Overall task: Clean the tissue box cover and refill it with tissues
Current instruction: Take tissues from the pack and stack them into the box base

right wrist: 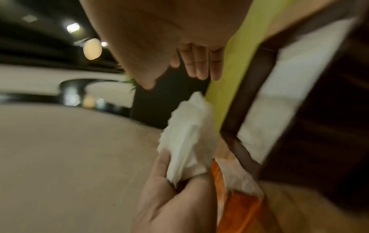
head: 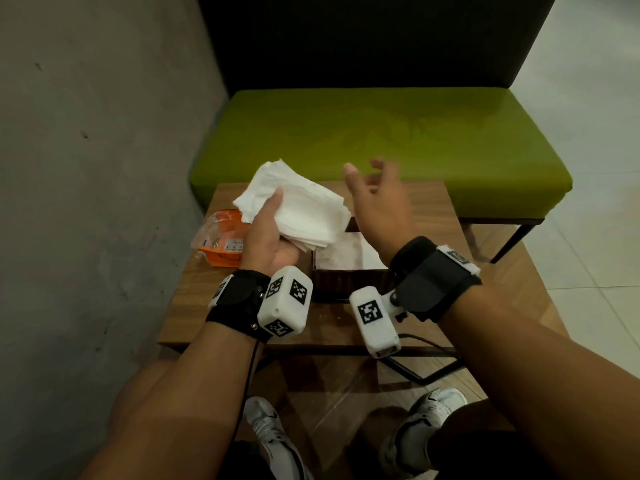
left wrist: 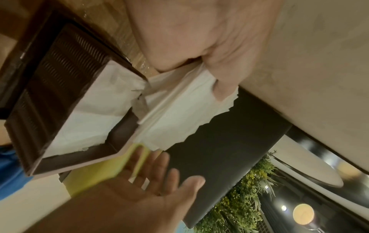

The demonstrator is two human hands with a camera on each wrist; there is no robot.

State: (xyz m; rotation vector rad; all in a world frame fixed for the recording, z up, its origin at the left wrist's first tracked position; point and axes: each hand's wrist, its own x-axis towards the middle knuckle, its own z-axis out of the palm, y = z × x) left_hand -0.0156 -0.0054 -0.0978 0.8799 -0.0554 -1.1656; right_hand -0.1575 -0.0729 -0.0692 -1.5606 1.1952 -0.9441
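My left hand (head: 268, 233) grips a thick stack of white tissues (head: 298, 207) above the small wooden table (head: 194, 306), thumb on top of the stack. The same tissues (left wrist: 179, 107) fan out past my left thumb in the left wrist view. The dark brown tissue box cover (head: 332, 287) stands open on the table with white tissues (head: 346, 254) lying inside it. My right hand (head: 377, 192) hovers open just right of the stack, above the box, fingers spread and holding nothing. In the right wrist view the stack (right wrist: 189, 141) is blurred.
An orange and clear plastic tissue wrapper (head: 221, 240) lies on the table's left side. A green bench seat (head: 381, 140) with a dark backrest stands behind the table. A grey wall (head: 86, 168) runs along the left. My shoes (head: 266, 431) show below the table.
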